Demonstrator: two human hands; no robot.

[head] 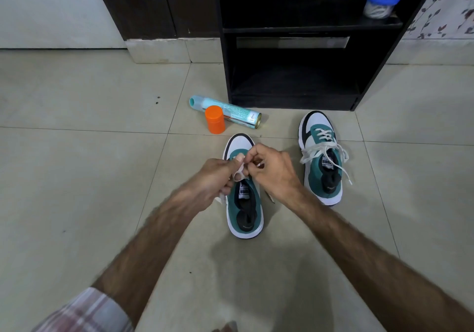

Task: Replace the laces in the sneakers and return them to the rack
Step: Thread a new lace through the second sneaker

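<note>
Your hands meet over the near sneaker (245,203), which lies on the tiled floor (77,152) straight in front of you, toe pointing at the rack (292,49). Your left hand (218,180) has its fingers curled around a white lace (239,171), with a small loop showing at your knuckles. Your right hand (272,170) pinches the same lace just beside it, so the two hands touch above the tongue. The lace's run below your hands is hidden.

The far sneaker (322,157) sits to your right, well apart from the near one, already laced, with its loose ends spilling over both sides and one trailing toward the heel. Its toe stops just short of the rack's bottom edge.

Ahead of the near toe, an orange cap (215,119) stands against a spray can (225,111) lying on its side, close to the rack's left corner.

The rack's lower shelf is dark and open. A blue-lidded jar (381,2) stands on the upper shelf at the right end.

Bare floor spreads wide on your left and on the right beyond the far sneaker.
</note>
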